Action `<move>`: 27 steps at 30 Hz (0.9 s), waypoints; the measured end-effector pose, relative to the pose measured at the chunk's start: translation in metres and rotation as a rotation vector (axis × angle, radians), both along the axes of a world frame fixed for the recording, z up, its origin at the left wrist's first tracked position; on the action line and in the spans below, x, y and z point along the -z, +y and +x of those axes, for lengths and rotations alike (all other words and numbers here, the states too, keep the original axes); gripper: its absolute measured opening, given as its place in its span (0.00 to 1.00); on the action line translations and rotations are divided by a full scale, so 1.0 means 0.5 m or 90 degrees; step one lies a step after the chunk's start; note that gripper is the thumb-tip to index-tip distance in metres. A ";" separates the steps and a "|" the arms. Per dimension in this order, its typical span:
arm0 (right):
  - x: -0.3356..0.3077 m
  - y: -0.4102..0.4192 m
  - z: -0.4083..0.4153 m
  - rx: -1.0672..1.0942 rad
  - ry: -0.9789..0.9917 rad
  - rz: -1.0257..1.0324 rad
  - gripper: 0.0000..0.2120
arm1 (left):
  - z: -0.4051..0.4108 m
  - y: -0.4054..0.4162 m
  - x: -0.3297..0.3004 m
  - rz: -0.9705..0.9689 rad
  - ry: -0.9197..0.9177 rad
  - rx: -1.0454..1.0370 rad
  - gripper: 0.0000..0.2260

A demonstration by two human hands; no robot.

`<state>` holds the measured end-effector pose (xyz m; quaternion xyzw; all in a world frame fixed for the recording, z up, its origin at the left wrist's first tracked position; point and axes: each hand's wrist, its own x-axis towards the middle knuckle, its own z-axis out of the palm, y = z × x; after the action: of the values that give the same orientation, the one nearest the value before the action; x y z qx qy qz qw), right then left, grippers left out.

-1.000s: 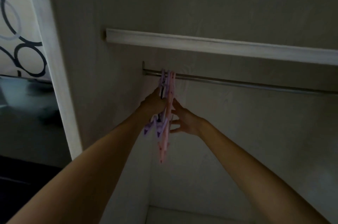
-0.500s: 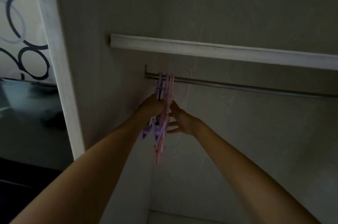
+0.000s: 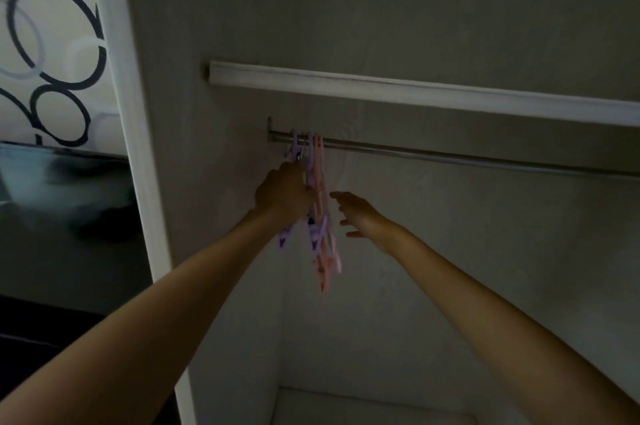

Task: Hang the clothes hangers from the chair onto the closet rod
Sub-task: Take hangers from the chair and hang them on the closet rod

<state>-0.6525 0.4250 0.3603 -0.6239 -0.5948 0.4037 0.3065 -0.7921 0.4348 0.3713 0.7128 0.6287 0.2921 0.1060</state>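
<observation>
A bundle of pink and purple plastic hangers point(image 3: 320, 251) hangs with its hooks over the left end of the metal closet rod point(image 3: 450, 157). My left hand point(image 3: 284, 194) is closed around the necks of the hangers just below the rod. My right hand point(image 3: 360, 213) floats a little to the right of the bundle, fingers spread, touching nothing. The chair is not in view.
A white shelf edge point(image 3: 415, 92) runs just above the rod. The closet's left side wall point(image 3: 214, 182) is close beside the hangers, with a white door frame point(image 3: 131, 147) further left. The rod is bare to the right. A pale ledge point(image 3: 346, 407) lies at the closet's bottom.
My right hand has let go of the hangers and drawn away to the right with its fingers open. The left hand keeps its hold; the hooks sit on the rod.
</observation>
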 end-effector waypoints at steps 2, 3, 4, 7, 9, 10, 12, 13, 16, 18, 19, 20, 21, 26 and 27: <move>-0.002 -0.023 0.027 0.009 0.017 -0.001 0.22 | 0.010 -0.045 -0.008 0.043 0.002 0.003 0.18; -0.001 -0.037 0.041 0.013 0.032 -0.001 0.21 | 0.015 -0.068 -0.012 0.058 0.004 0.000 0.18; 0.003 -0.047 0.054 0.015 0.045 0.000 0.21 | 0.019 -0.085 -0.013 0.070 0.012 -0.001 0.17; 0.019 -0.097 0.100 0.017 0.047 -0.012 0.16 | 0.041 -0.142 -0.018 0.063 0.035 0.021 0.14; 0.034 -0.126 0.126 0.016 0.035 -0.017 0.14 | 0.055 -0.163 -0.015 0.047 0.013 0.044 0.13; 0.041 -0.153 0.144 0.030 0.034 -0.022 0.13 | 0.070 -0.179 -0.010 0.031 -0.002 0.067 0.13; 0.058 -0.203 0.175 0.046 0.026 -0.031 0.11 | 0.099 -0.199 0.012 -0.012 -0.036 0.124 0.12; 0.068 -0.232 0.191 0.056 0.023 -0.036 0.10 | 0.114 -0.210 0.027 -0.041 -0.055 0.155 0.11; 0.117 -0.322 0.241 0.091 0.021 -0.047 0.08 | 0.166 -0.243 0.096 -0.119 -0.086 0.240 0.11; 0.156 -0.393 0.278 0.150 0.020 -0.063 0.07 | 0.213 -0.271 0.147 -0.160 -0.087 0.287 0.10; 0.178 -0.429 0.295 0.175 0.017 -0.077 0.07 | 0.237 -0.284 0.176 -0.188 -0.088 0.304 0.10; 0.196 -0.463 0.309 0.202 0.017 -0.092 0.07 | 0.262 -0.297 0.202 -0.217 -0.089 0.330 0.11; 0.214 -0.508 0.329 0.234 0.019 -0.106 0.07 | 0.296 -0.318 0.231 -0.256 -0.095 0.368 0.11; 0.303 -0.728 0.434 0.388 0.033 -0.180 0.08 | 0.465 -0.456 0.337 -0.390 -0.094 0.507 0.11; 0.313 -0.768 0.452 0.415 0.046 -0.191 0.08 | 0.494 -0.485 0.352 -0.410 -0.095 0.529 0.10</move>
<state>-0.4263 0.0408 0.2040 -0.8042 -0.2871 0.3893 0.3453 -0.5453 0.1925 0.1953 0.8104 0.3417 0.0674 0.4711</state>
